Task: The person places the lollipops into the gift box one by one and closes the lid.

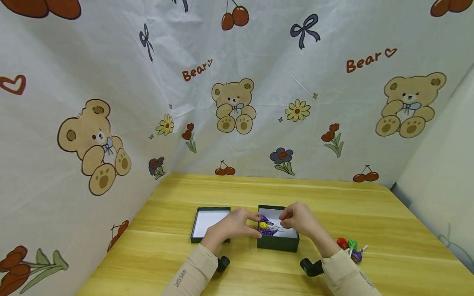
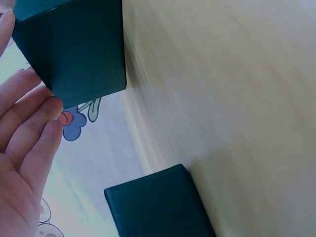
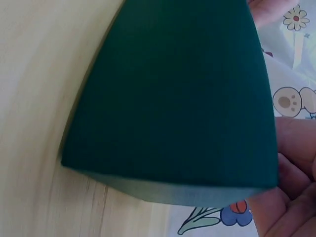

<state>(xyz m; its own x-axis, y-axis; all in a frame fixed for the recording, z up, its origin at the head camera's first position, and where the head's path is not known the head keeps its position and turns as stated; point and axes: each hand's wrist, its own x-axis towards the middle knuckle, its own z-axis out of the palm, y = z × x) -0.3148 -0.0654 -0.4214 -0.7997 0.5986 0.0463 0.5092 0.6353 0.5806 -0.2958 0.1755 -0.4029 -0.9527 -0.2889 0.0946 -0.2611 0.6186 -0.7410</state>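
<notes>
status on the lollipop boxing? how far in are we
Partly done. Done: three wrapped lollipops, two purple and one yellow, lie in the open dark green box. In hand: the right hand is over the box at their white sticks; the left hand rests against the box's left side. Left: three more lollipops (red, green, purple) lie on the table to the right, and the lid lies open-side-up beside the box.
</notes>
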